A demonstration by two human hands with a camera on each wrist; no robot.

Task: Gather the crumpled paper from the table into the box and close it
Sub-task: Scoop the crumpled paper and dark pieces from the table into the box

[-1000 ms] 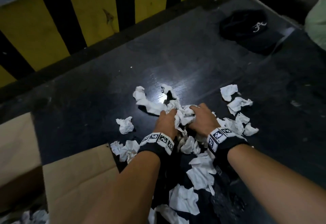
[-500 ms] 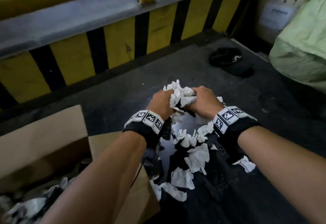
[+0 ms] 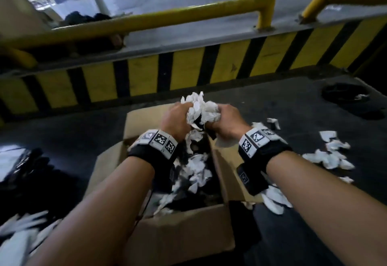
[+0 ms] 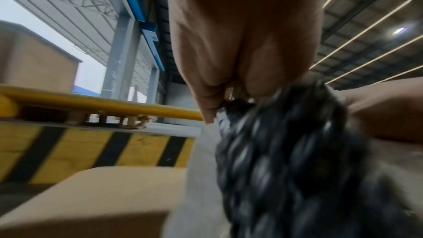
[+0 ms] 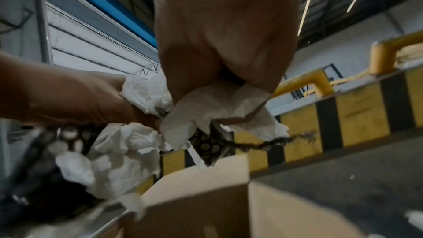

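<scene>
Bundle of crumpled paper (image 3: 201, 111), down on the desk (image 3: 293, 106) a second ago, now lifted and held over the open box (image 3: 180, 236). Left hand (image 3: 176, 119) and right hand (image 3: 225, 122) both in closed grip around it. Release looks next; loose scraps (image 3: 328, 157) remain on desk, flaps unfolded.

The crumpled paper (image 3: 202, 108) at centre frame is white, mixed with dark bubble-textured sheeting (image 5: 206, 144), above the plain brown cardboard box (image 3: 180, 232). Both wristbands (image 3: 260, 146) are black with black-and-white square code tags. Across the upper frame the barrier (image 3: 188, 71) is yellow-and-black striped under a yellow rail (image 3: 146, 21).
</scene>
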